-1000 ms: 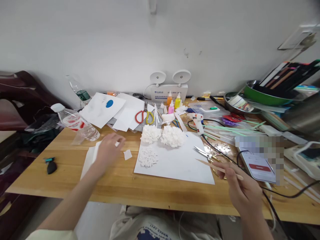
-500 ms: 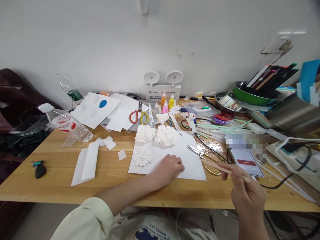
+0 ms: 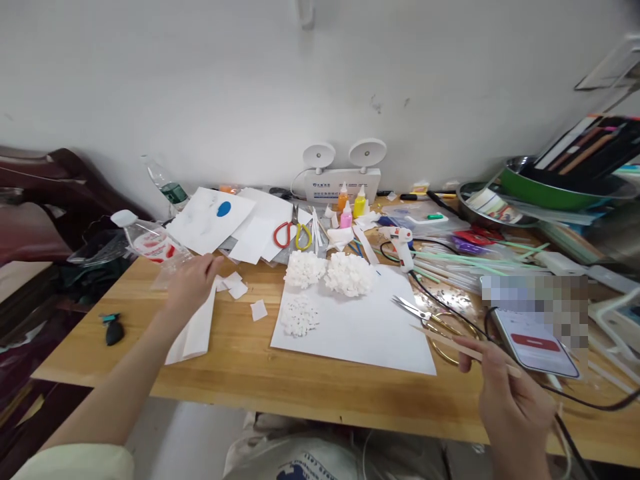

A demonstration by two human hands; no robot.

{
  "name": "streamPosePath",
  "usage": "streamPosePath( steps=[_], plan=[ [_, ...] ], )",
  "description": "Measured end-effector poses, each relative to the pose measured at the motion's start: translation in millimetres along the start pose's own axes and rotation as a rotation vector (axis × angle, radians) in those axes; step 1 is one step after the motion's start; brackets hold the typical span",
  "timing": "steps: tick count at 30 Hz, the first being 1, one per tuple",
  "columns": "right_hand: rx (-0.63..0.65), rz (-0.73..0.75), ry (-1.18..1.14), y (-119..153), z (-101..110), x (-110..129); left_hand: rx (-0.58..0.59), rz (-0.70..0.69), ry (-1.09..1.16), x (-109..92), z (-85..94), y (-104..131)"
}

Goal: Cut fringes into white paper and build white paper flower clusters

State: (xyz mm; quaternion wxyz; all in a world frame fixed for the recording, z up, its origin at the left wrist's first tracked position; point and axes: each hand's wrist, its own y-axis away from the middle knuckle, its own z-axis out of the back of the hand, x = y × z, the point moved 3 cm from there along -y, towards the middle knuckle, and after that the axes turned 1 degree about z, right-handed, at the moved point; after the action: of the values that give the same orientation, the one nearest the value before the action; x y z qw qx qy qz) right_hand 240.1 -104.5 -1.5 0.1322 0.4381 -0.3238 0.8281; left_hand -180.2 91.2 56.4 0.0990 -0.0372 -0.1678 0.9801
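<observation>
My left hand (image 3: 193, 283) is over the folded white paper (image 3: 197, 330), beside the labelled water bottle (image 3: 155, 243); its fingers are bent together, and what they hold, if anything, is hidden. In my right hand (image 3: 510, 390) a thin wooden stick (image 3: 467, 348) is pinched, its tip pointing left over the gold-handled scissors (image 3: 440, 323). Two fluffy white clusters (image 3: 349, 274) and a flatter, speckled white one (image 3: 299, 315) lie on a white sheet (image 3: 357, 333) between my hands. Small paper squares (image 3: 259, 310) rest on the wood near the folded paper.
Behind the sheet are red-and-yellow scissors (image 3: 293, 233), small paint bottles (image 3: 346, 215), a white lamp unit (image 3: 343, 185) and a glue gun (image 3: 400, 243) with its black cable. A phone (image 3: 537, 343) lies at the right, near pale straws (image 3: 450, 260) and a green bowl (image 3: 555, 188).
My left hand has left the white sheet and moved left to the folded paper and bottle. My right hand still holds the stick. The view has shifted slightly.
</observation>
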Motion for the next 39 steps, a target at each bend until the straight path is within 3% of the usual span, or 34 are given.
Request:
streamPosePath(
  steps=[4, 10, 15, 17, 21, 23, 26, 29, 35, 39],
  plan=[
    [0.019, -0.054, -0.057, 0.3, 0.7, -4.0, 0.045, 0.05, -0.241, 35.3, -9.8, -9.1],
    [0.013, -0.112, 0.001, 4.5, 14.0, -13.8, 0.128, -0.007, -0.176, 37.5, -21.8, -13.7],
    [-0.055, -0.146, 0.01, -1.8, 17.2, -16.0, 0.068, -0.019, -0.125, 24.4, -21.4, -11.3],
    [-0.021, -0.122, 0.017, -12.0, 14.1, -16.1, 0.016, -0.06, -0.071, 14.3, -17.0, -8.0],
    [0.147, -0.08, 0.198, -40.1, -9.8, -22.0, -0.076, -0.122, 0.057, -10.9, -10.6, 1.5],
    [0.316, -0.037, 0.336, -52.6, -32.1, -27.2, -0.101, -0.162, 0.132, -23.8, -10.6, 8.4],
    [0.513, -0.002, 0.553, -63.0, -62.5, -35.0, -0.089, -0.229, 0.234, -39.9, -12.5, 21.7],
    [0.612, 0.02, 0.603, -63.4, -79.2, -36.9, -0.069, -0.264, 0.292, -49.5, -12.8, 35.3],
    [0.587, 0.043, 0.569, -60.5, -85.3, -36.6, -0.049, -0.284, 0.352, -57.4, -13.3, 49.0],
    [0.397, -0.008, 0.52, -68.0, -75.1, -42.6, -0.027, -0.306, 0.409, -69.0, -14.9, 50.7]
  ],
)
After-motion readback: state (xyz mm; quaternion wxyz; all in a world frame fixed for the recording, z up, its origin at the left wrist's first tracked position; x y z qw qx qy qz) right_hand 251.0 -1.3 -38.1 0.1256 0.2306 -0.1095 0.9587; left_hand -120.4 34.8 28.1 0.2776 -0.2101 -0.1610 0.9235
